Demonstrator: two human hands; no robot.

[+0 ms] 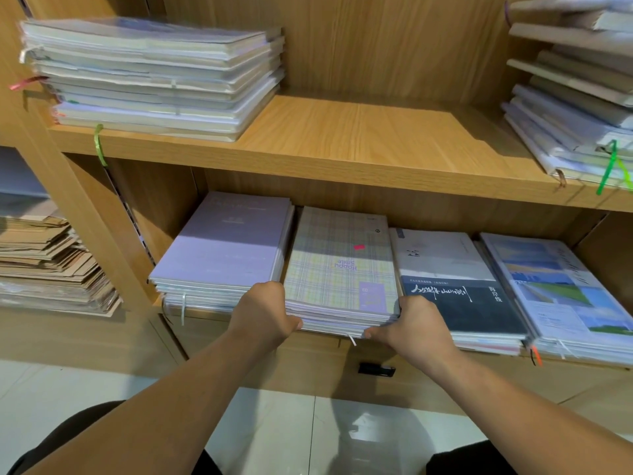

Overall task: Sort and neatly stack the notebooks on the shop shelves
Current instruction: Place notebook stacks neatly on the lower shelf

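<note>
Light oak shelving unit, black drawer handle, glossy white floor tiles

We see bright indoor light, upper shelf board shading notebook covers beneath it, notebook stacks upon it softly blurred, its edge bowed.

The plaid notebook stack has matt paper covers. Above it, the shelf board is smooth, wood-grained, with a soft sheen. Up and left of it, a wrapped pile shines in clear plastic film. Far left of it lie matt brown kraft-paper books. Below it, the floor tiles are glossy and reflective.
</note>
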